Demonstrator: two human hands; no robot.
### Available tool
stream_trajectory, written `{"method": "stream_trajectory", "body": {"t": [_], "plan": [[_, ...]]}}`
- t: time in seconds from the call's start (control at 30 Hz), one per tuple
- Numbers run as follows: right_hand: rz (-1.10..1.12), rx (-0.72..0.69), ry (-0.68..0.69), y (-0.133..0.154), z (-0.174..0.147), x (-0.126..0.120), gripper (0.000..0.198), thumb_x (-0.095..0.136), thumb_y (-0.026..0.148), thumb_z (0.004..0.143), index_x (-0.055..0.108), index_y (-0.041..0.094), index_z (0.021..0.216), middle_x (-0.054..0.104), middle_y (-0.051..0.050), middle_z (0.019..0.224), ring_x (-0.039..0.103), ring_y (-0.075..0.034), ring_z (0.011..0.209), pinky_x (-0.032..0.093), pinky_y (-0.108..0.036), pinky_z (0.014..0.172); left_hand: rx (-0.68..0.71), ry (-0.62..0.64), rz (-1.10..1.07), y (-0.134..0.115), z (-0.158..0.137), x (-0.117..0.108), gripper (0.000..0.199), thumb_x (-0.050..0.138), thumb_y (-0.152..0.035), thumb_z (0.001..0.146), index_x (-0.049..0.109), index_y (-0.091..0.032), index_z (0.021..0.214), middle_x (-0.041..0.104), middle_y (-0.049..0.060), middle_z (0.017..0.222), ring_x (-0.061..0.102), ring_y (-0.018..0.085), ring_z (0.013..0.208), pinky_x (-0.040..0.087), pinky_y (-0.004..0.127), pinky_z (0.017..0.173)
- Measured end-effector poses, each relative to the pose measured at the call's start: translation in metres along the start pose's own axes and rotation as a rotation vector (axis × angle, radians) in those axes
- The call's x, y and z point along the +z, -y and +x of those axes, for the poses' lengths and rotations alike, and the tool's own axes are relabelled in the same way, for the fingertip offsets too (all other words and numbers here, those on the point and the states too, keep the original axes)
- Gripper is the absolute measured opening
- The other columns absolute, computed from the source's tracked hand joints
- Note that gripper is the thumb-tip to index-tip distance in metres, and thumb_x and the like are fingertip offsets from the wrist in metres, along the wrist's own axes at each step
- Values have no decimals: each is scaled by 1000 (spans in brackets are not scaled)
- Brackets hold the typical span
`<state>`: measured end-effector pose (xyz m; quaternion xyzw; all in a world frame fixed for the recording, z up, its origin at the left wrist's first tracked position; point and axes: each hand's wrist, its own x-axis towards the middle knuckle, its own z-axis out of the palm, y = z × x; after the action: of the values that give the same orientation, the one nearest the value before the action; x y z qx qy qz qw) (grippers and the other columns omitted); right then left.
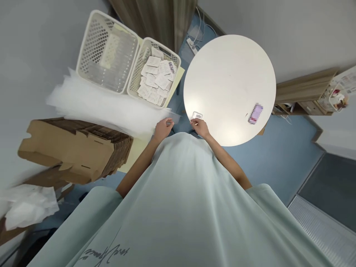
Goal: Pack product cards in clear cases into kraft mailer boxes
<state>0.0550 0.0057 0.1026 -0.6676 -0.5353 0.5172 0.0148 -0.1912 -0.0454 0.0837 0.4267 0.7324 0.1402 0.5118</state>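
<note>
My left hand (pixel 164 128) is at the right end of a stack of translucent white sheets (pixel 108 104). Its fingers are curled together at the corner of a thin translucent sheet (pixel 175 117), which pokes out past the fingertips. Over the near left edge of the round white table, my right hand (pixel 200 127) has its fingers closed at the lower edge of a small flat white packet (pixel 197 115). Dark print shows in the middle of that packet. The fingers hide its lower part.
The round table (pixel 228 74) also bears a blurred purple object (pixel 255 113). Left, a white basket (pixel 135 79) holds many small white packets; another basket (pixel 80 61) holds clear plastic pieces. Folded cardboard boxes (pixel 75 148) lie nearer. A power strip (pixel 191 46) sits behind.
</note>
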Motion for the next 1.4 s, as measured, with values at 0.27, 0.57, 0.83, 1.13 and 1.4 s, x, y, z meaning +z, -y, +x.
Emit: {"method": "stream_trajectory", "body": {"t": [0.27, 0.57, 0.83, 1.13, 1.4], "plan": [[-247, -260, 134, 93, -2, 55, 27, 68, 28, 109, 84, 19, 128, 87, -10, 121, 79, -25, 106, 59, -34, 104, -119, -331, -43, 77, -27, -73, 47, 63, -29, 103, 69, -20, 149, 70, 17, 156, 68, 32, 144, 58, 44, 121], [-372, -337, 227, 149, -13, 113, 27, 68, 29, 111, 83, 20, 131, 87, -8, 120, 79, -25, 104, 58, -34, 102, -40, -352, 65, 105, 11, -80, 61, 66, -18, 94, 58, -10, 154, 47, 29, 173, 42, 47, 164, 33, 61, 139], [-424, -293, 227, 142, -28, 122, 26, 69, 29, 111, 83, 22, 130, 87, -8, 123, 80, -27, 107, 58, -35, 104, -83, -358, 134, 108, 20, -63, 46, 56, -17, 99, 62, -11, 145, 62, 30, 153, 48, 46, 155, 35, 66, 133], [-403, -244, 203, 135, -30, 113, 26, 69, 28, 110, 84, 22, 131, 87, -8, 123, 80, -27, 107, 59, -36, 105, -100, -262, 231, 110, 22, -69, 43, 42, -7, 103, 73, -10, 132, 74, 27, 127, 61, 43, 142, 40, 58, 128], [-380, -252, 207, 141, -23, 110, 24, 70, 28, 111, 84, 22, 129, 87, -8, 123, 81, -26, 108, 59, -35, 105, -74, -200, 298, 104, 15, -83, 35, 47, -13, 102, 78, -17, 117, 71, 27, 133, 58, 48, 142, 43, 62, 124]]}}
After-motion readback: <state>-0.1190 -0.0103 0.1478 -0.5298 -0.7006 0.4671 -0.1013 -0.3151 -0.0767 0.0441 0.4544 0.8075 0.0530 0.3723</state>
